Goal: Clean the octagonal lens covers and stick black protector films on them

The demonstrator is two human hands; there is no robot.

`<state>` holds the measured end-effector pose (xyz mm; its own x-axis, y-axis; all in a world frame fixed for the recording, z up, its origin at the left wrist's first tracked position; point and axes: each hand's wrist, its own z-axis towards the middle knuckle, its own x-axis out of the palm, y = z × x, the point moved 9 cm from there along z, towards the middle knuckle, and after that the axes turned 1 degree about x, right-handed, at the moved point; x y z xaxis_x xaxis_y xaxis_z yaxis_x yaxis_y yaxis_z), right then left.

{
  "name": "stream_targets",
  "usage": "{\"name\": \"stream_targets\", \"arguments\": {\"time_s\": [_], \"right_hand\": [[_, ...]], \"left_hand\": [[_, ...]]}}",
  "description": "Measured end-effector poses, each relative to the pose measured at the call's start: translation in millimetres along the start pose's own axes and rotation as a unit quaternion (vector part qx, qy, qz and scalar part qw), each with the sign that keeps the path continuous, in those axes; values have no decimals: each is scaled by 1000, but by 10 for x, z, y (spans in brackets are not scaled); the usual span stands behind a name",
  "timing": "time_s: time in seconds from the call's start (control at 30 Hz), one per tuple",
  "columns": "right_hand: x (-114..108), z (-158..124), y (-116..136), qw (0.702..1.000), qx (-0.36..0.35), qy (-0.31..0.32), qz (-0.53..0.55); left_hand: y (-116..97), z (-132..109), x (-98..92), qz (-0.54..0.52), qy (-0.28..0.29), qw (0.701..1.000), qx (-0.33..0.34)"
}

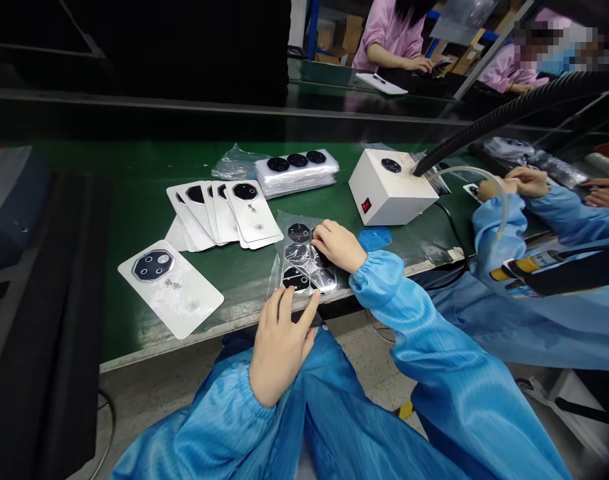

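The clear plastic film sheet lies flat on the green counter and carries four round black camera-lens pieces in a single column. Its long axis points away from the person, across the counter. The right hand rests on the sheet's far right side, fingers curled down; whether it pinches cannot be told. The left hand is spread and empty, just off the sheet's near edge. Left of the sheet lie a white lens-printed card and a fanned row of white cards. Beyond it sits a wrapped card stack. To its right are a blue round pad and a white box unit. Farther right are a co-worker's hands.
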<state>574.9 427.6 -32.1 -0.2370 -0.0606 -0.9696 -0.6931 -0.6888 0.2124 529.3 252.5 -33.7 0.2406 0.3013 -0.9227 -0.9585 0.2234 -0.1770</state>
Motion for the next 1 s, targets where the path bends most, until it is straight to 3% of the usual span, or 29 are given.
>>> {"name": "stream_targets", "arguments": {"time_s": [0.27,0.4,0.57,0.77,1.0], "right_hand": [[-33,-587,180,997,20,19,69],[47,-614,282,995,1,57,83],[42,-365,7,994,22,79,66],[-20,205,-486,989,118,77,54],[18,783,-842,944,258,64,198]], "left_hand": [[-40,22,38,-14,1,1000,-21],[-25,-11,31,-14,-2,1000,-13],[-13,-30,25,-13,-9,1000,-8],[1,-26,28,-14,-20,1000,-16],[-2,-38,34,-14,-27,999,-15]]}}
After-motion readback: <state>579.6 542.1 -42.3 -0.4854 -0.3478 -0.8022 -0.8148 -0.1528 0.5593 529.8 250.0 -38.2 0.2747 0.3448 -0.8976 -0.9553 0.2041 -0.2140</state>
